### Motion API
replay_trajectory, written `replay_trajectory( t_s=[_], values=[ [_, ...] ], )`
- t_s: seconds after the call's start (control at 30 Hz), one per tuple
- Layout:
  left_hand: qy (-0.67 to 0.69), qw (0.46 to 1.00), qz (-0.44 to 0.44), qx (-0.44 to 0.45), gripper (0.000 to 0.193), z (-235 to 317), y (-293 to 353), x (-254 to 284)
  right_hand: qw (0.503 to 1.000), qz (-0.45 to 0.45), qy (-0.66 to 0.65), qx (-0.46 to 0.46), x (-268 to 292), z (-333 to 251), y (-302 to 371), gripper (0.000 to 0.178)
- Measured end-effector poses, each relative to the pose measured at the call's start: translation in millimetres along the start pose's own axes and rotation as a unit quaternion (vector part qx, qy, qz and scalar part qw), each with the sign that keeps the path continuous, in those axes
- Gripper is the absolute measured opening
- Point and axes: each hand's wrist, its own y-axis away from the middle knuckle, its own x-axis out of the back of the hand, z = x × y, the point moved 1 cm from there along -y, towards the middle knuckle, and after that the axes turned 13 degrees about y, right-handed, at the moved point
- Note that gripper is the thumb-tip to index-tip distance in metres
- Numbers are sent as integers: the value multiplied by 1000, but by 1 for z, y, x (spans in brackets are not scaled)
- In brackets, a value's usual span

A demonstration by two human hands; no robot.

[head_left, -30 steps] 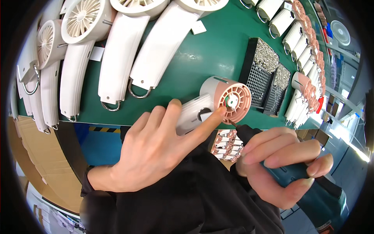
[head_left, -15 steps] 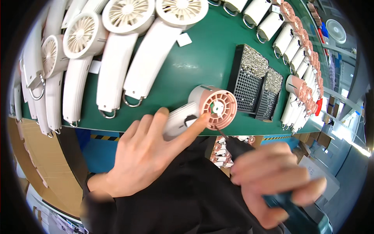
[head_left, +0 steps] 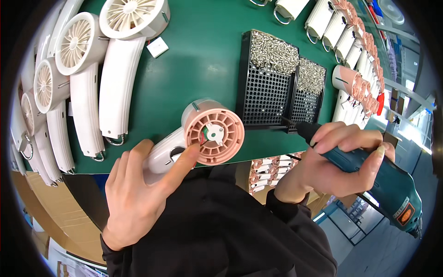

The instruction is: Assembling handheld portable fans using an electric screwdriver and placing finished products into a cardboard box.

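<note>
My left hand (head_left: 138, 194) is closed round the white handle of a handheld fan (head_left: 214, 117). The fan's round pink head lies face up at the table's near edge, its ribbed inside exposed, with a white hub and red and green wires. My left index fingertip presses near those wires. In my right hand (head_left: 346, 161) is a teal electric screwdriver (head_left: 387, 189), gripped level. Its thin bit points left, at the near edge of two black perforated trays, a larger tray (head_left: 267, 94) and a smaller tray (head_left: 304, 104). Small silver screws (head_left: 274, 51) are heaped at their far ends.
White fans (head_left: 117, 83) stand in a row on the left of the green table (head_left: 198, 69). Pink-and-white fans (head_left: 348, 83) line the right side. A small white square (head_left: 158, 47) lies near the left row. Below the table edge are more fans (head_left: 267, 173) and a cardboard box (head_left: 69, 203).
The screwdriver has moved away from the fan's rim, up and right to the trays' near edge. My left hand still holds the fan. The whole view has shifted, so the table things sit further left.
</note>
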Motion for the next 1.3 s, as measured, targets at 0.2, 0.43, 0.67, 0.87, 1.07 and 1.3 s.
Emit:
replay_trajectory(
  t_s=[0.2,0.43,0.67,0.87,1.07,1.3],
  values=[
    [5,1000,5,0,57,0,-1,-1,999,37,-25,-17,-7,2,6,20],
    [-14,999,31,-10,60,-3,4,-3,1000,-4,-8,10,0,-8,1,26],
    [-15,999,23,-43,64,-8,6,-1,983,-98,-142,71,-11,-41,3,36],
    [5,1000,-5,-17,59,-5,5,3,962,-174,-193,78,-62,-55,17,36],
    [-10,1000,12,-22,64,-6,5,3,950,-255,-156,92,-70,-52,16,38],
    [-1,999,27,-31,65,-12,11,2,948,-283,-128,65,-78,-55,18,35]
  ],
)
